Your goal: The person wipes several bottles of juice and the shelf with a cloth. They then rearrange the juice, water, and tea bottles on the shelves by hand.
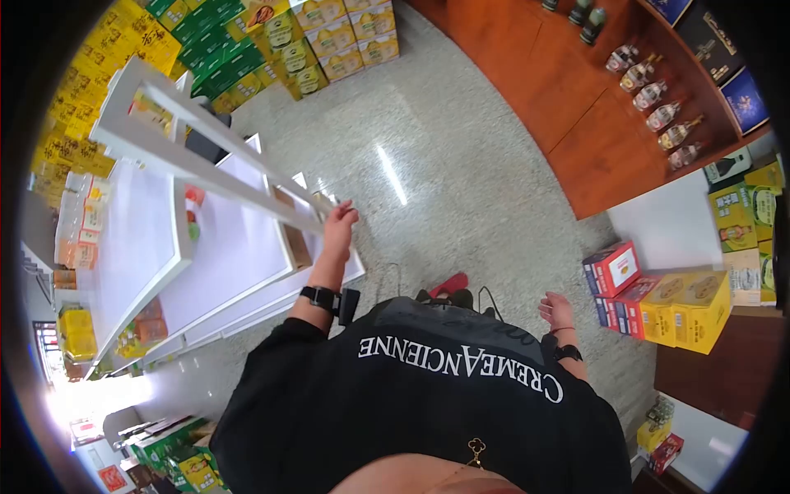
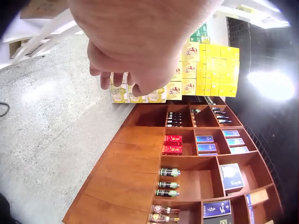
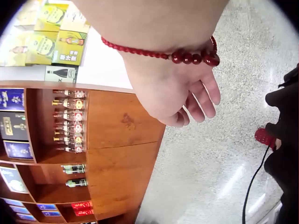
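Observation:
My left hand is beside the end of a white shelf rack in the head view, overlapping its upright there. From the left wrist, the same hand hangs with fingers loosely bent and nothing in them, the rack off to its upper left. On the other side my right hand hangs low next to my body, over the floor. A red bead bracelet circles that wrist; the relaxed fingers hold nothing.
A wooden cabinet with bottles and boxes stands ahead to the right. Yellow and red cartons are stacked at right. Behind the rack rise green and yellow cartons. Speckled floor runs between rack and cabinet.

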The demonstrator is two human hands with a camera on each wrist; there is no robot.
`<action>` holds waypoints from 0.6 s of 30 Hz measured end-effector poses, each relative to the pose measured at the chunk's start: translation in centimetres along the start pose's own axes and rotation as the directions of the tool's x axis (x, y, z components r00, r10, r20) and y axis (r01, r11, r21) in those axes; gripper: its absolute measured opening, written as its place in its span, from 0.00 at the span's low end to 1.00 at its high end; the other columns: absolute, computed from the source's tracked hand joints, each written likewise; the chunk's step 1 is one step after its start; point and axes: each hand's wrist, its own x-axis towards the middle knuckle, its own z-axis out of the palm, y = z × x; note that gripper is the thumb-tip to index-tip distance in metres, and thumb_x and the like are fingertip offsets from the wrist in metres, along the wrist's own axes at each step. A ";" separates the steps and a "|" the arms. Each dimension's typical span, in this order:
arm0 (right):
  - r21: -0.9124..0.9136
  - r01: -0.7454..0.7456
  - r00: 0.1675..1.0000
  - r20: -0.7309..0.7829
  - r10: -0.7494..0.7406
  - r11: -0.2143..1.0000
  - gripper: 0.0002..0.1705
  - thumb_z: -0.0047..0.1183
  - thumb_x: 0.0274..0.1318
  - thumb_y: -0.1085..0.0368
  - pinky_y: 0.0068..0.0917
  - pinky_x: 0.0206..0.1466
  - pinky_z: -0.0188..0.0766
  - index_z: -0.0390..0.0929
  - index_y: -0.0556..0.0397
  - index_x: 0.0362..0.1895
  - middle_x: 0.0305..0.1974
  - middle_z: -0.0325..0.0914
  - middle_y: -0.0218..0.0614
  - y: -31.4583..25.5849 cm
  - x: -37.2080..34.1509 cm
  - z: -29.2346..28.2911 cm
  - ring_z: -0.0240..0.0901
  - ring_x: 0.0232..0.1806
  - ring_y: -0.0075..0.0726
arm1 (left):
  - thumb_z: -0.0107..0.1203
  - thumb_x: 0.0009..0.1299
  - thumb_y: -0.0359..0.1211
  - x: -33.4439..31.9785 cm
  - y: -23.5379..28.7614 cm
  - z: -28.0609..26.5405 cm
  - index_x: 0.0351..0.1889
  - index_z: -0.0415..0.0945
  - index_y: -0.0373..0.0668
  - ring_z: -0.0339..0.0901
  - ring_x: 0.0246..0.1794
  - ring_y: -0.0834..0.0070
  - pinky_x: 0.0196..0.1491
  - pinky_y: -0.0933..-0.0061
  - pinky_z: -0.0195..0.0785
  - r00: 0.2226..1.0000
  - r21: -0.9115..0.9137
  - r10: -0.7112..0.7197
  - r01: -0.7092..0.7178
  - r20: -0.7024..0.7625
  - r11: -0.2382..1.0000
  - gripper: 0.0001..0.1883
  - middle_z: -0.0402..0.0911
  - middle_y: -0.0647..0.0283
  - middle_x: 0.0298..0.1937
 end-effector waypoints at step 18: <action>-0.609 0.165 0.933 0.351 0.077 0.776 0.15 0.54 0.54 0.54 0.28 0.27 0.72 0.77 0.49 0.40 0.29 0.77 0.31 0.7 3.3 6.9 0.76 0.27 0.30 | 0.56 0.67 0.39 -24.5 -6.4 -18.7 0.60 0.72 0.49 0.76 0.49 0.76 0.42 0.71 0.59 0.831 -0.175 -0.239 0.172 -0.502 0.969 0.22 0.77 0.65 0.55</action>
